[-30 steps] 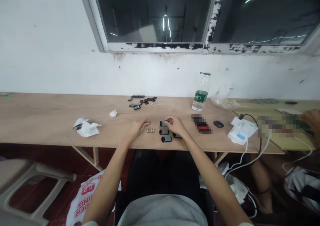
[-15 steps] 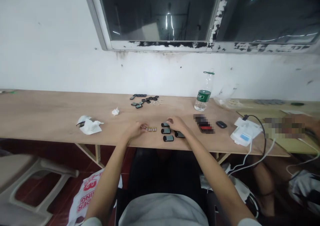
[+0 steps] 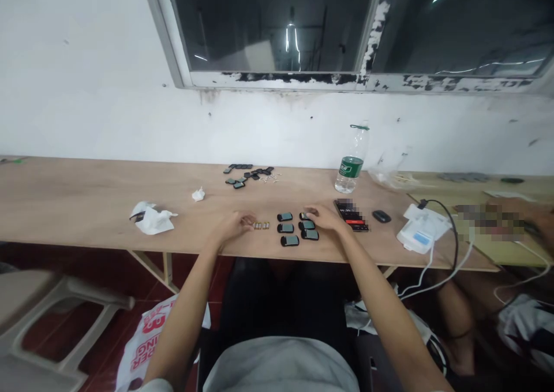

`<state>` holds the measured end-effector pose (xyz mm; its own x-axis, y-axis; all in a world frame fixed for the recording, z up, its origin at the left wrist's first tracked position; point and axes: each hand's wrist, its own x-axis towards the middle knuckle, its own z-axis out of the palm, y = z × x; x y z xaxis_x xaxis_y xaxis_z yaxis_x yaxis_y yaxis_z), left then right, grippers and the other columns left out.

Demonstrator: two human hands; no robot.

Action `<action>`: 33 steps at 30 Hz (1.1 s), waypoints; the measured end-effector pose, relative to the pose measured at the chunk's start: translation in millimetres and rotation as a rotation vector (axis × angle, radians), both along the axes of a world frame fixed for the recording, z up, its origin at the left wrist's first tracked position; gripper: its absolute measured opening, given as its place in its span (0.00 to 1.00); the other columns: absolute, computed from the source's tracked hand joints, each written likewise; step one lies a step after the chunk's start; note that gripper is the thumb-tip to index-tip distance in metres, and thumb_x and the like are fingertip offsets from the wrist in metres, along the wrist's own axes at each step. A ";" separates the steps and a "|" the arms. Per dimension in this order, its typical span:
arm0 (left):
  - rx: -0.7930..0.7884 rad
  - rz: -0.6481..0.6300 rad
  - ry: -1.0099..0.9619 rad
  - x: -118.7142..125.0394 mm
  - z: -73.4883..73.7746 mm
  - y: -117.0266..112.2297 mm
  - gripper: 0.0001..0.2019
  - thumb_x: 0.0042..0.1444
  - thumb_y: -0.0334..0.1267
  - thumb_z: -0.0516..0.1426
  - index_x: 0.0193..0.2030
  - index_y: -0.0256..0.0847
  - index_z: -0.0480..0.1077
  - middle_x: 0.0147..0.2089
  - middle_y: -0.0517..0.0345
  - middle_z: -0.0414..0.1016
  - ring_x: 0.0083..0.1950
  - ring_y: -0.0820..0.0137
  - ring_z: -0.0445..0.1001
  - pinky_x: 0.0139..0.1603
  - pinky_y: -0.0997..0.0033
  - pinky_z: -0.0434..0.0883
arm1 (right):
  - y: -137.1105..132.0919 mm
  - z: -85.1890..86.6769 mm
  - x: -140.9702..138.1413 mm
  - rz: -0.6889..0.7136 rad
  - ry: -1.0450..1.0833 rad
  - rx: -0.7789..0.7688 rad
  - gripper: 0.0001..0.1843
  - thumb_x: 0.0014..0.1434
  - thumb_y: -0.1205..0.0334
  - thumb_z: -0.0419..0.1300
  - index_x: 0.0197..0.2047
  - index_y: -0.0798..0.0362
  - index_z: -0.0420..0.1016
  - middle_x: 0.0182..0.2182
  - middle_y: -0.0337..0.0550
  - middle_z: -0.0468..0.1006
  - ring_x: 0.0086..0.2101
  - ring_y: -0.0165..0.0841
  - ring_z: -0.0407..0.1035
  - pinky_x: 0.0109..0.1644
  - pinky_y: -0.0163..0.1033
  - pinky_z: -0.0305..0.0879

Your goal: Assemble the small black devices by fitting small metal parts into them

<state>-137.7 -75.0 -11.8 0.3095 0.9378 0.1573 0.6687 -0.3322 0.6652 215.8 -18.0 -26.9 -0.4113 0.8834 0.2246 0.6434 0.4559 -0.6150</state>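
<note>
Right hand (image 3: 325, 217) has shifted rightward to the second column of dark units (image 3: 308, 226) on the bench (image 3: 86, 196), fingers (image 3: 312, 212) upon the rear one, grip unclear; left hand (image 3: 234, 226) lies slack, gripping nothing, beside brass pieces (image 3: 261, 225); recommend keeping columns aligned.

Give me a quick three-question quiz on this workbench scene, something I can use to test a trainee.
1. Multiple choice: what lies just off the fingertips of the left hand? A) scissors B) small brass pieces C) a pen
2. True or false: the water bottle stands upright on the wooden table.
3. Fill in: the right hand rests by black screen-faced modules laid in ___ columns.
Key: 1 B; 2 true; 3 two.
</note>
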 end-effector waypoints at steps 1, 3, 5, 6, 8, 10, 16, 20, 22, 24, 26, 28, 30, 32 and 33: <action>-0.004 -0.003 -0.008 0.7 -0.4 0.4 0.16 0.52 0.42 0.62 0.46 0.40 0.78 0.44 0.50 0.83 0.44 0.59 0.80 0.47 0.61 0.77 | -0.2 -0.5 -0.1 0.019 0.014 -0.013 0.17 0.62 0.66 0.57 0.52 0.55 0.80 0.51 0.51 0.81 0.50 0.42 0.75 0.57 0.45 0.68; -0.009 -0.018 -0.018 2.8 -0.4 0.7 0.15 0.52 0.40 0.62 0.47 0.40 0.77 0.45 0.50 0.83 0.45 0.60 0.80 0.48 0.61 0.77 | -0.7 -0.6 0.3 0.045 0.014 -0.016 0.12 0.63 0.65 0.57 0.45 0.54 0.82 0.45 0.48 0.84 0.45 0.42 0.76 0.54 0.44 0.70; -0.014 -0.025 -0.018 5.2 0.4 0.7 0.15 0.52 0.38 0.62 0.47 0.40 0.77 0.46 0.51 0.83 0.45 0.60 0.80 0.49 0.62 0.77 | -0.8 -0.6 1.6 0.042 0.009 -0.005 0.10 0.62 0.65 0.58 0.39 0.53 0.82 0.40 0.46 0.85 0.41 0.40 0.77 0.49 0.41 0.71; -0.017 -0.023 -0.016 6.2 0.8 0.6 0.15 0.52 0.38 0.62 0.47 0.40 0.77 0.45 0.51 0.83 0.45 0.60 0.80 0.49 0.62 0.76 | -0.6 -1.0 2.4 0.024 0.014 0.004 0.09 0.62 0.65 0.58 0.38 0.54 0.81 0.39 0.46 0.85 0.39 0.39 0.77 0.47 0.39 0.71; -0.021 -0.014 -0.011 7.6 1.1 0.7 0.14 0.52 0.37 0.63 0.47 0.40 0.77 0.45 0.51 0.83 0.45 0.60 0.80 0.49 0.63 0.76 | 0.4 -3.2 4.2 -0.018 0.038 0.019 0.06 0.60 0.64 0.61 0.37 0.54 0.80 0.37 0.46 0.84 0.38 0.38 0.77 0.44 0.37 0.70; -0.014 -0.013 -0.005 8.2 0.4 0.9 0.14 0.53 0.38 0.63 0.46 0.41 0.78 0.45 0.52 0.83 0.45 0.60 0.80 0.49 0.62 0.76 | 1.9 -6.9 5.9 -0.052 0.083 0.033 0.04 0.57 0.64 0.63 0.37 0.53 0.78 0.37 0.45 0.84 0.37 0.37 0.76 0.43 0.37 0.70; 0.017 -0.020 -0.017 8.1 -1.3 0.6 0.14 0.53 0.42 0.64 0.46 0.41 0.78 0.45 0.51 0.82 0.46 0.59 0.80 0.49 0.62 0.76 | -3.2 -11.7 8.6 -0.117 0.258 0.031 0.08 0.56 0.59 0.64 0.37 0.54 0.76 0.36 0.45 0.83 0.36 0.37 0.77 0.43 0.39 0.72; 0.001 -0.020 -0.036 7.4 2.3 -0.7 0.15 0.52 0.44 0.65 0.45 0.41 0.78 0.44 0.51 0.83 0.45 0.58 0.80 0.48 0.62 0.76 | -18.7 -5.5 10.4 -0.188 0.381 -0.021 0.12 0.57 0.55 0.64 0.41 0.54 0.76 0.33 0.46 0.83 0.30 0.37 0.78 0.37 0.40 0.73; -0.010 -0.016 -0.063 6.8 3.4 -0.6 0.16 0.50 0.46 0.66 0.44 0.40 0.78 0.44 0.51 0.83 0.44 0.58 0.80 0.48 0.61 0.76 | -26.4 -3.6 11.7 -0.200 0.426 -0.008 0.14 0.57 0.53 0.64 0.42 0.54 0.76 0.35 0.47 0.83 0.29 0.36 0.77 0.36 0.40 0.72; -0.018 -0.023 -0.087 6.0 2.9 0.0 0.17 0.50 0.47 0.66 0.44 0.40 0.78 0.44 0.50 0.83 0.45 0.57 0.80 0.48 0.61 0.76 | -32.7 -3.9 13.4 -0.203 0.450 0.008 0.15 0.56 0.52 0.64 0.42 0.54 0.77 0.38 0.48 0.83 0.30 0.36 0.78 0.37 0.40 0.72; -0.031 -0.034 -0.096 4.9 1.3 0.9 0.19 0.50 0.49 0.66 0.45 0.40 0.78 0.45 0.50 0.83 0.46 0.57 0.80 0.49 0.60 0.76 | -37.3 -5.9 15.2 -0.202 0.471 0.001 0.16 0.57 0.51 0.65 0.43 0.54 0.77 0.39 0.48 0.83 0.30 0.36 0.78 0.37 0.40 0.73; -0.039 -0.036 -0.092 3.8 -0.4 1.6 0.20 0.51 0.50 0.65 0.46 0.40 0.78 0.46 0.50 0.82 0.46 0.58 0.80 0.50 0.60 0.76 | -41.1 -8.0 17.0 -0.194 0.498 -0.012 0.16 0.57 0.51 0.65 0.43 0.54 0.77 0.40 0.48 0.83 0.30 0.36 0.78 0.38 0.40 0.73; -0.043 -0.029 -0.086 3.1 -1.1 1.9 0.20 0.51 0.50 0.65 0.47 0.40 0.78 0.48 0.50 0.82 0.47 0.58 0.80 0.50 0.60 0.76 | -44.5 -8.7 18.7 -0.183 0.518 -0.025 0.17 0.57 0.50 0.65 0.43 0.54 0.77 0.41 0.49 0.83 0.30 0.36 0.78 0.37 0.40 0.73; -0.043 -0.033 -0.090 2.9 -0.4 1.6 0.19 0.52 0.48 0.65 0.47 0.39 0.78 0.48 0.50 0.82 0.47 0.58 0.80 0.51 0.59 0.76 | -47.7 -7.2 19.9 -0.178 0.523 -0.032 0.16 0.57 0.50 0.65 0.43 0.54 0.77 0.40 0.49 0.83 0.30 0.36 0.78 0.37 0.40 0.72; -0.045 -0.037 -0.094 3.0 0.4 1.2 0.19 0.52 0.48 0.65 0.47 0.39 0.78 0.48 0.50 0.82 0.48 0.58 0.80 0.52 0.59 0.76 | -49.2 -5.8 20.3 -0.178 0.521 -0.033 0.16 0.57 0.51 0.65 0.43 0.54 0.77 0.40 0.49 0.83 0.29 0.36 0.78 0.37 0.40 0.72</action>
<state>-134.7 -73.7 -11.3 0.3302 0.9326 0.1455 0.5900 -0.3243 0.7394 236.1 -67.2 -32.7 -0.0963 0.9392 0.3295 0.3153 0.3428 -0.8849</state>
